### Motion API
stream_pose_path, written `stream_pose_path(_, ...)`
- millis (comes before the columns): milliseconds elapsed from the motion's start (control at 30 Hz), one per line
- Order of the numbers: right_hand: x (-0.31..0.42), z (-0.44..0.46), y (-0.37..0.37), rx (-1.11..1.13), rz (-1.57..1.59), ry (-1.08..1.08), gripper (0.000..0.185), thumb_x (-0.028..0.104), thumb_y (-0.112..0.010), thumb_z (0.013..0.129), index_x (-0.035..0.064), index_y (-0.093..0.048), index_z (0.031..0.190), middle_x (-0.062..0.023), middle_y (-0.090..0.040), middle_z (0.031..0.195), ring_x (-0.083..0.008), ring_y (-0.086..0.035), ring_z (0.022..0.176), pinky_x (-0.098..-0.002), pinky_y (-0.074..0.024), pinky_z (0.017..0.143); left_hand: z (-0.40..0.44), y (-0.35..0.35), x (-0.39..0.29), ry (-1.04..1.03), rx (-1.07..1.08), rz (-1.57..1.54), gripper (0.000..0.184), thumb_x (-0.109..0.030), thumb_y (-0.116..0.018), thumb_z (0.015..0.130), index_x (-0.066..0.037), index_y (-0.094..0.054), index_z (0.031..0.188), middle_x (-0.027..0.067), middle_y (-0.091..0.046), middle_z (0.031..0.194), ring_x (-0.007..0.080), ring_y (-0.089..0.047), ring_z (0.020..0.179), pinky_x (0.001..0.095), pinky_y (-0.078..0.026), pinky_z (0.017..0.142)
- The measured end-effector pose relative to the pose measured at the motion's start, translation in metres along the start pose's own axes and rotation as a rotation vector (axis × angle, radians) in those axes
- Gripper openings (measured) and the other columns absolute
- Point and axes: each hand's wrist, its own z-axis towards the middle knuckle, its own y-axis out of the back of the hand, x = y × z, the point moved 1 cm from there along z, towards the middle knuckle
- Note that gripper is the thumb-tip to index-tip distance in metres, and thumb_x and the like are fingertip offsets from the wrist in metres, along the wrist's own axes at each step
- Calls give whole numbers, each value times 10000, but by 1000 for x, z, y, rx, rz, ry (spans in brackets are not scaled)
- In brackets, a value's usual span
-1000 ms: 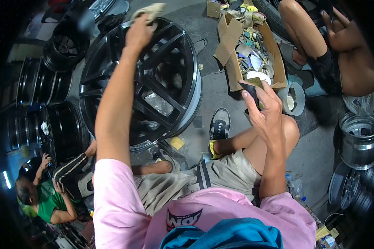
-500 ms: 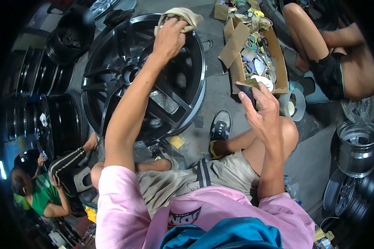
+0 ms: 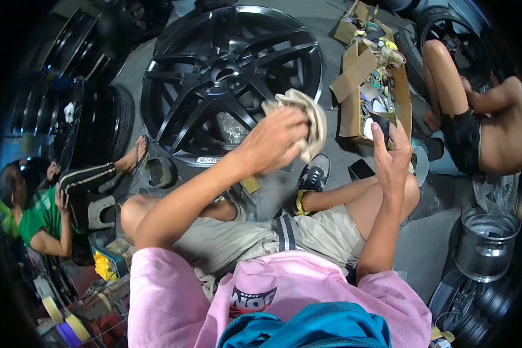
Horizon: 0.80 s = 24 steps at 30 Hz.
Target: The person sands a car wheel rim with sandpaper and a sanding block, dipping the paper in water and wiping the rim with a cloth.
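A cream cloth (image 3: 314,124) is bunched in my left hand (image 3: 279,136), whose fingers are closed on it. This hand is over the near right side of a large black spoked wheel rim (image 3: 206,107) lying face up on the floor; contact with the rim cannot be made out. Above my right knee, my right hand (image 3: 392,155) pinches a small flat black piece (image 3: 380,124) between thumb and fingers. Its exact kind is unclear; it looks like a folded sheet or a thin pad.
A cardboard box (image 3: 349,113) of tape rolls and scraps stands to the right. Stacked rims (image 3: 98,124) are on the left, a silver rim (image 3: 486,246) on the right. One person sits at lower left, another at upper right. A dark flat object (image 3: 361,169) lies near my shoe.
My left hand has drawn the cloth from the rim's far edge back toward me and to the right. The view has shifted. My right hand keeps the black piece.
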Motion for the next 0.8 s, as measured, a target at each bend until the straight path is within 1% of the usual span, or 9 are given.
stream_pose_path(200,27,0,-7,82,50,15,225,131,-738,997,-42,-767,1138,-204,-667,938,-337,-662,838,-415,-519,817,-105,37,-36,22,90,189,332,-225,-789,748,-56,-682,1014,132,-606,1215,353,-567,1213,513,-457,1083)
stream_pose_path(300,36,4,-12,95,19,67,226,121,-744,991,-38,-773,1150,-217,-684,960,-340,-668,848,-411,-523,828,-160,62,-41,226,122,307,351,-239,-794,721,-68,-685,1006,128,-593,1219,358,-556,1203,527,-460,1046)
stream_pose_path(400,45,6,-19,130,-2,81,210,89,-735,991,-46,-773,1149,-206,-696,963,-319,-671,843,-395,-525,823,-205,83,-39,452,95,482,311,-174,-751,781,-32,-669,1045,171,-584,1229,394,-549,1183,533,-459,1019)
stream_pose_path(467,53,8,-23,156,67,71,209,77,-731,992,-56,-769,1149,-192,-697,964,-296,-668,841,-392,-523,816,-230,93,-20,805,-115,407,310,-73,-612,876,11,-636,1173,238,-565,1221,440,-520,1164,538,-443,1019)
stream_pose_path(500,55,9,-25,180,61,90,217,73,-727,994,-54,-767,1165,-182,-695,980,-280,-660,840,-383,-521,813,-237,96,-10,823,-177,372,339,-13,-494,955,58,-579,1276,283,-562,1244,480,-533,1177,535,-436,1063)
stream_pose_path(600,58,11,-29,224,38,68,222,62,-715,999,-41,-769,1188,-176,-689,995,-275,-659,848,-375,-518,815,-243,90,10,820,-380,233,337,-10,-453,985,67,-575,1290,294,-579,1263,479,-569,1181,525,-440,1088)
stream_pose_path(667,61,15,-32,210,38,85,227,60,-713,999,-37,-769,1197,-171,-681,991,-277,-654,848,-374,-515,810,-260,88,31,884,-369,194,364,-34,-427,1023,80,-585,1331,303,-591,1355,468,-594,1251,501,-462,1097)
stream_pose_path(767,61,14,-34,203,36,108,230,58,-714,996,-28,-773,1201,-165,-669,980,-283,-644,845,-374,-512,801,-282,106,71,1045,-567,-27,448,-108,-357,1079,77,-603,1404,289,-627,1433,395,-593,1381,443,-459,1147)
stream_pose_path(800,61,15,-35,206,37,112,228,58,-716,994,-24,-778,1198,-163,-663,973,-288,-640,843,-374,-511,797,-300,104,100,966,-636,161,457,-136,-354,1089,92,-589,1408,284,-652,1400,424,-617,1347,438,-465,1139)
